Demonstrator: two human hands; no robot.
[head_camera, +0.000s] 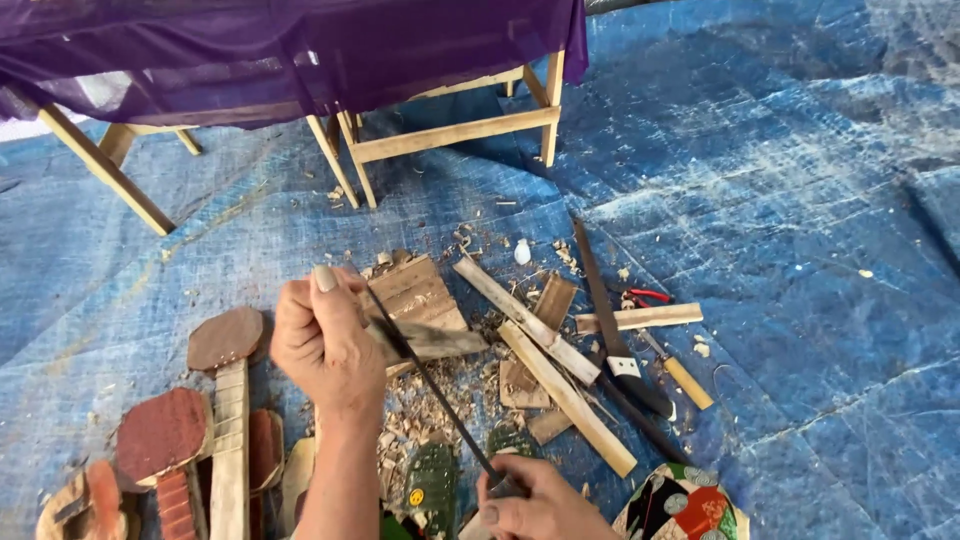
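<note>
Down at the bottom edge, the right hand (535, 503) is clenched around the handle of a long dark blade (432, 385), which slants up and left to the piece of wood (430, 340) held by the left hand (322, 345). That hand has its grip closed on the grey, weathered wood, thumb raised, with the metal passing just beside the knuckles. This is where I judge the main risk lies: if the blade skids off the wood or bites suddenly through, it could run into the left fingers, since they sit right at the working edge. The wood is held in the air above a heap of shavings (420, 410) on the blue tarp (800, 200), not braced on any desk, so it could twist in the grip under a hard stroke. Loose slats (565, 395), a sheathed knife (625, 365) and a small chisel with a pale handle (688, 382) lie close to the right, easy to knock. Small carved guitar-shaped pieces (225, 400) lie to the left
</note>
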